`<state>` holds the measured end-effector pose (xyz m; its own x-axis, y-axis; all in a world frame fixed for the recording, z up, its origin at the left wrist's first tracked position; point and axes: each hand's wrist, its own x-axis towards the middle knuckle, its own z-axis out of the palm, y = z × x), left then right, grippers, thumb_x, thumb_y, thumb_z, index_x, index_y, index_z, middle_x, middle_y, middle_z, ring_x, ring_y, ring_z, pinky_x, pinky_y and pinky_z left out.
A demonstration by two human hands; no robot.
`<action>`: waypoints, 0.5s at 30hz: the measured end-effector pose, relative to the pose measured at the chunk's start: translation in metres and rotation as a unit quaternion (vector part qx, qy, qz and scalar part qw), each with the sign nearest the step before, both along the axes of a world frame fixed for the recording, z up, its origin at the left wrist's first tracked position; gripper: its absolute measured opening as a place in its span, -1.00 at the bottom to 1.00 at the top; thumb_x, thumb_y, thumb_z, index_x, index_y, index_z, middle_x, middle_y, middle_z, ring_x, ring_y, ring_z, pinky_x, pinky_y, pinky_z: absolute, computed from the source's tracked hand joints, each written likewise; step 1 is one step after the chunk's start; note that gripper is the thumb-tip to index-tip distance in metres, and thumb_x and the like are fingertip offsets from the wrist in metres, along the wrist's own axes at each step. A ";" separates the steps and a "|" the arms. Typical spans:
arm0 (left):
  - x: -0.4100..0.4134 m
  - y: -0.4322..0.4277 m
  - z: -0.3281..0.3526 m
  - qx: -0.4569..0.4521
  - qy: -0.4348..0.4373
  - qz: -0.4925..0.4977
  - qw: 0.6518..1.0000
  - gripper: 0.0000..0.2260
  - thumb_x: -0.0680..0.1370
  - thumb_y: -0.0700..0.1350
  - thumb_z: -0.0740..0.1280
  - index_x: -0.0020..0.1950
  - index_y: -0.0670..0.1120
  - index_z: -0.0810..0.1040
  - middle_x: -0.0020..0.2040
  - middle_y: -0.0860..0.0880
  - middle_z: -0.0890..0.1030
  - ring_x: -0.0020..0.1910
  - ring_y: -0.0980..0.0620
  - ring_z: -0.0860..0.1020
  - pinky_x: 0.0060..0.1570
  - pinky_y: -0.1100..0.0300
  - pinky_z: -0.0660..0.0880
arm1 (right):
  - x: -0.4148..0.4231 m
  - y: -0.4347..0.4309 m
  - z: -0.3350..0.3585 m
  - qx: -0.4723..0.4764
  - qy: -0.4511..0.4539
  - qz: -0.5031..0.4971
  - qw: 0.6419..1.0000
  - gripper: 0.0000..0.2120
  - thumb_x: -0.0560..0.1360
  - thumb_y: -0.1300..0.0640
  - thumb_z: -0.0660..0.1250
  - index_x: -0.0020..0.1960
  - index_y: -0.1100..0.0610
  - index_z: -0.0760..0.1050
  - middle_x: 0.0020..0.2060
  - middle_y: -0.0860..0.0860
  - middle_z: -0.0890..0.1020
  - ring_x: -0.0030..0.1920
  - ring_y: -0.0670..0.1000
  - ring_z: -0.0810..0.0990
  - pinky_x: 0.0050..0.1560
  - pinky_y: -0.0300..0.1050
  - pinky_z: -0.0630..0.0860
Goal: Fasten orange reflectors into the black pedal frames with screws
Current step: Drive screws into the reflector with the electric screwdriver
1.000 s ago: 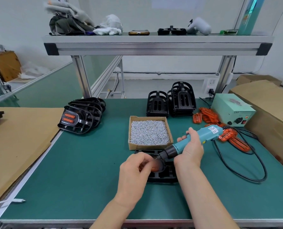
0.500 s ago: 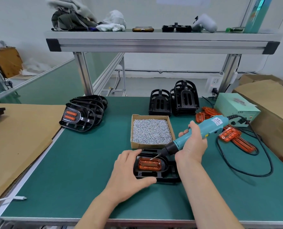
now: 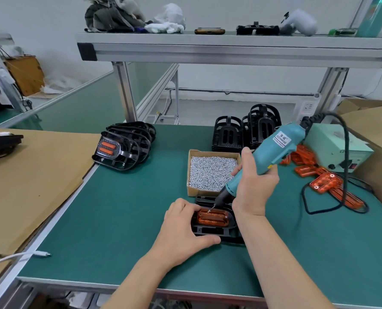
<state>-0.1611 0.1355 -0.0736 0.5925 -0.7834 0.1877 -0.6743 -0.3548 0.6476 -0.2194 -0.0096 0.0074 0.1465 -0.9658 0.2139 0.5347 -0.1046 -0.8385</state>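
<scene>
A black pedal frame (image 3: 210, 231) lies on the green mat in front of me, with an orange reflector (image 3: 212, 218) seated in it. My left hand (image 3: 184, 228) grips the frame's left end, thumb along its near edge. My right hand (image 3: 255, 186) grips a teal electric screwdriver (image 3: 272, 152), tilted down to the left, and its bit tip touches the reflector's upper left part. A cardboard box of small silver screws (image 3: 211, 169) stands just behind the frame.
Finished pedals with reflectors (image 3: 123, 149) are stacked at the back left, bare black frames (image 3: 246, 131) at the back middle. Loose orange reflectors (image 3: 323, 180) and a black cable lie to the right, beside a pale green power unit (image 3: 334, 146). Cardboard sheet (image 3: 27, 177) covers the left.
My left hand slid off the reflector to the frame's left end, uncovering the reflector. The screwdriver tilted more upright, its bit now on the reflector.
</scene>
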 end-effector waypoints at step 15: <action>0.004 -0.002 -0.007 -0.009 -0.013 0.013 1.000 -0.32 0.14 0.46 0.43 0.13 0.15 0.43 -0.01 0.28 0.30 0.08 0.19 0.34 0.12 0.30 0.33 | 0.015 0.021 -0.004 -0.094 0.039 0.031 0.994 -0.82 0.42 0.01 0.44 -0.15 0.06 0.49 -0.46 0.03 0.52 -0.48 0.00 0.48 -0.38 -0.17 0.47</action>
